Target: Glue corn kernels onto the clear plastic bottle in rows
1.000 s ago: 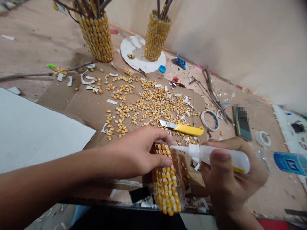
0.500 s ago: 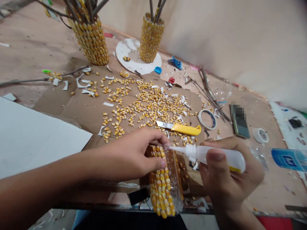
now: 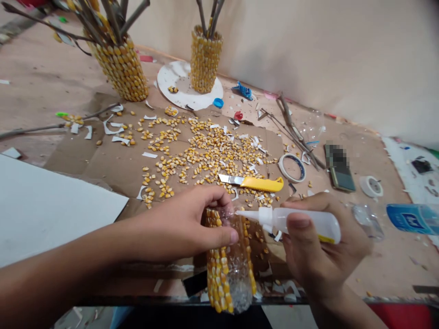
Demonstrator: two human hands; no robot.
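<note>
My left hand (image 3: 202, 219) grips the upper end of a clear plastic bottle (image 3: 239, 269), thumb across its front and fingers curled over the rim. Rows of corn kernels (image 3: 217, 274) cover the bottle's left side, more run down its right edge, and a bare strip lies between them. In my right hand (image 3: 322, 246) is a white glue bottle (image 3: 305, 222), held sideways with its nozzle pointing left at the bare plastic near the rim. Whether the tip touches the plastic I cannot tell. Just beyond my hands lies a yellow utility knife (image 3: 255, 183) with its blade out.
Loose corn kernels (image 3: 206, 153) and paper scraps cover a cardboard sheet (image 3: 85, 155). Two kernel-covered vases (image 3: 118, 68) with twigs stand behind, one on a white disc (image 3: 168, 77). Tape rolls (image 3: 292, 168), a phone (image 3: 339, 167) and a blue-labelled bottle piece (image 3: 411, 218) lie right.
The bottle has turned in my left hand, so more bare plastic and the right-hand kernels show. The glue nozzle stays by the rim. The view has shifted slightly.
</note>
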